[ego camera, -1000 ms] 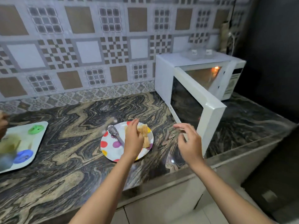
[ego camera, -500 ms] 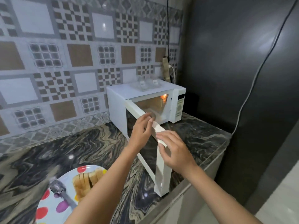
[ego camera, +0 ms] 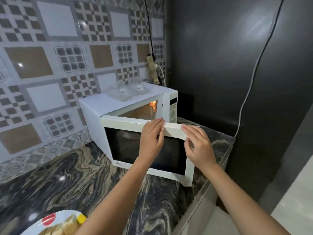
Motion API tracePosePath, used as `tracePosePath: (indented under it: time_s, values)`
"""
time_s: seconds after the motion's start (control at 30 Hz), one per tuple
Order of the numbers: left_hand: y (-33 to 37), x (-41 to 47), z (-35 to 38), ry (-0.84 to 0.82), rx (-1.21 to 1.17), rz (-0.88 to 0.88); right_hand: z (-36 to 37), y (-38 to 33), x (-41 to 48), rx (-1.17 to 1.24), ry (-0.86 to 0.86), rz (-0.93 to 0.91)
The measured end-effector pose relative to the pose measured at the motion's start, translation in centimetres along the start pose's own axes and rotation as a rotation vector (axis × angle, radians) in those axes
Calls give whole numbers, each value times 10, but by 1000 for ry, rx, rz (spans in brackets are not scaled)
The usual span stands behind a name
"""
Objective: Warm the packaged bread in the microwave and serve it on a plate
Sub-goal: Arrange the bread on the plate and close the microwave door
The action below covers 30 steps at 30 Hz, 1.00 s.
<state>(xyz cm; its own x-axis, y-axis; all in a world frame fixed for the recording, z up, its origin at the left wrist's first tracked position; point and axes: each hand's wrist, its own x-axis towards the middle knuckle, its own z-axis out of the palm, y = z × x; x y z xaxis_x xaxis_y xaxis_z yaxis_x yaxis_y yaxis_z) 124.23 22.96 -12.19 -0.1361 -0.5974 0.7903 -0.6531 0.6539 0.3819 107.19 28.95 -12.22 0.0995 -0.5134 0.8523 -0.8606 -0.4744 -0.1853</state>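
Holding the door (ego camera: 128, 150) of the microwave (ego camera: 105, 106) with both hands, the person stands at the far right end of the surface (ego camera: 67, 175). The door is part way open, and the light (ego camera: 153, 106) inside glows orange.

The left hand (ego camera: 150, 139) lies on the door's top edge with its fingers nearly straight, a flat, spread grip. The right hand (ego camera: 198, 146) is at the top right corner. Its fingers bend over the edge and its thumb is on the front, pinching the door.

The bread (ego camera: 66, 226) is not in the microwave. It sits on the spotted plate (ego camera: 39, 224) at the near left, well apart from the microwave. So I think this is the door step, and the bread looks served.

I cannot tell if the door is swinging open or shut. If it is to shut, the next move needs a soft push away until the door sits flat.

Most of the plate is cut off at the bottom. The left arm covers part of the bread. The door hides most of the inside of the microwave. The clear things (ego camera: 128, 90) on top are too blurry to name.
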Motion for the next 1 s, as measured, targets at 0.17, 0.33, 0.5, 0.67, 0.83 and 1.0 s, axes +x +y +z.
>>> tracePosePath:
  time_s: [0.17,0.33,0.5,0.67,0.83,1.0]
  values:
    - [-21,28,48,43,178,16,39,65,39,101,-2,11]
    - [-48,56,87,122,356,-16,89,126,82,240,-81,-64]
    - [-59,91,111,129,548,-194,140,166,131,322,-239,-154]
    - [-70,109,120,73,705,-330,175,185,163,487,-401,-148]
    - [-71,119,120,-59,868,-372,196,201,188,627,-560,-209]
    - [-75,120,126,-77,968,-416,203,216,203,744,-665,-266]
